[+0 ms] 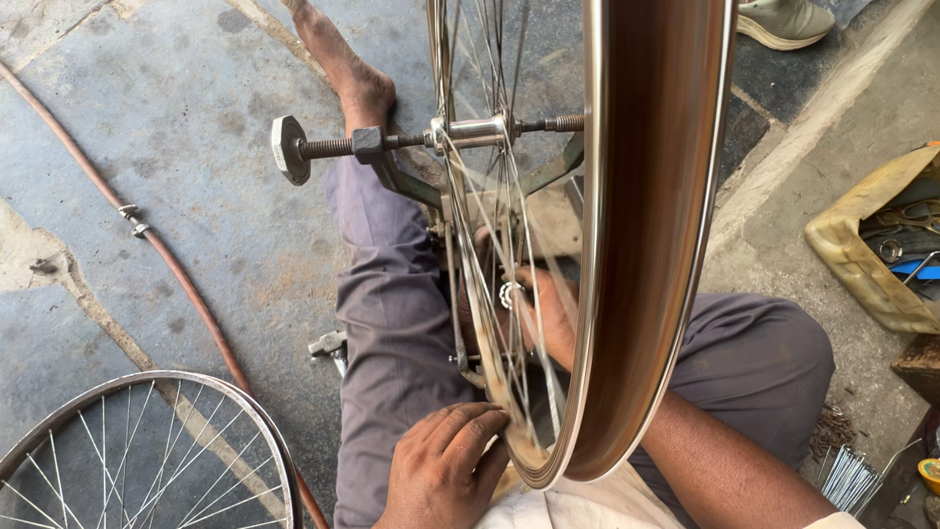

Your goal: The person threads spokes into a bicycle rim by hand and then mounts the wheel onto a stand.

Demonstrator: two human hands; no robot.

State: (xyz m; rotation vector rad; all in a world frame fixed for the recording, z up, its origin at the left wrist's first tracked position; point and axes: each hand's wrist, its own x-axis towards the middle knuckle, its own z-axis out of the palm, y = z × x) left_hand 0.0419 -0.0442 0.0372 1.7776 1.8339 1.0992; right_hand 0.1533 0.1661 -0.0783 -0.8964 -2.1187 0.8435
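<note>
A bare bicycle wheel rim [646,235] stands upright between my knees, mounted by its hub axle [470,130] in a metal truing stand [392,171] so that it can turn freely while I sit on the stone floor [176,147] with my legs spread to either side of it. My left hand [446,465] rests at the near edge of the rim, fingers curled and touching the spokes [490,294] where they meet the rim's lower arc, steadying it; it grips nothing that I can make out. My right hand [543,313] reaches in through the spokes from the far side, closed around a small round spoke key [507,294], held close to the spokes near the rim; part of that grasp is hidden behind the wire. A second spoked wheel [147,451] lies flat on the floor to my left, beside a reddish hose [166,264] running across the slabs. To my right sits a yellowish container of tools [871,255], and nearer me a bundle of loose spokes [847,480]. Another person's shoe [788,20] shows at the top edge.
</note>
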